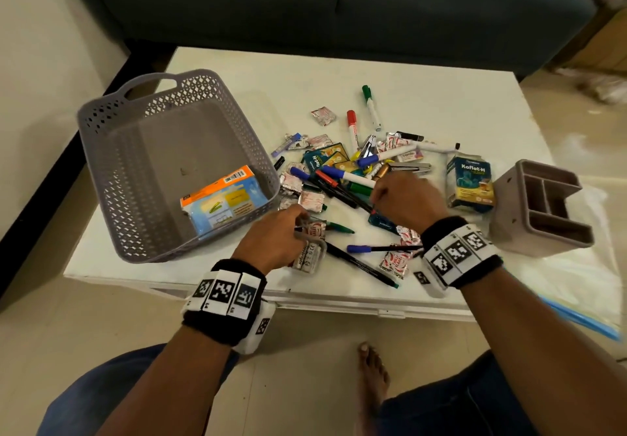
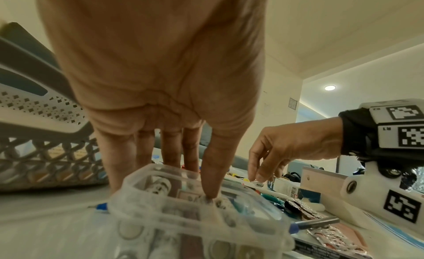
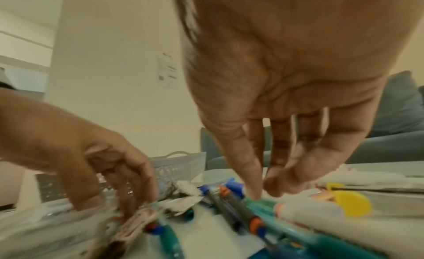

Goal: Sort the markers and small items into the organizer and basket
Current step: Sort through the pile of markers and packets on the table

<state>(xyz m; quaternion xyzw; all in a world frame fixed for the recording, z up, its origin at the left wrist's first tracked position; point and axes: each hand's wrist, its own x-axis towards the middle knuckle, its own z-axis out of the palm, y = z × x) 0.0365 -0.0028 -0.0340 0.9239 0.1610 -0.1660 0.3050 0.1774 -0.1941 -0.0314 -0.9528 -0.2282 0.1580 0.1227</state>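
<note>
1. The markers (image 1: 342, 178) lie in a loose heap at the centre of the head view on the white table (image 1: 258, 69), their long axes crossing. The green marker (image 1: 371, 107) at upper centre runs cap-up toward the top of the frame; the red marker (image 1: 353, 130) beside it lies nearly parallel.
2. A thin black pen (image 1: 361, 265) lies diagonally at lower centre, its tip toward the lower right.
3. The grey basket (image 1: 101, 113) sits at the left, holding an orange-and-blue packet (image 1: 222, 200); the organizer (image 1: 509, 198) lies tipped on its side at the right edge (compartment openings toward the camera).
4. The left hand (image 1: 271, 239) reaches down with fingers curled over a clear plastic blister pack (image 1: 309, 256); the wrist view shows the thumb pressing its top, though a firm grip is unclear.
5. The right hand (image 1: 407, 198) hangs over the heap, thumb and fingertips closing on a green marker body (image 3: 263, 202); I cannot tell whether it is actually pinched.
6. Readable writing: "Koflet-H" on a blue-and-yellow box (image 1: 471, 183), and "camlin" on a small packet (image 1: 409, 156).
</note>
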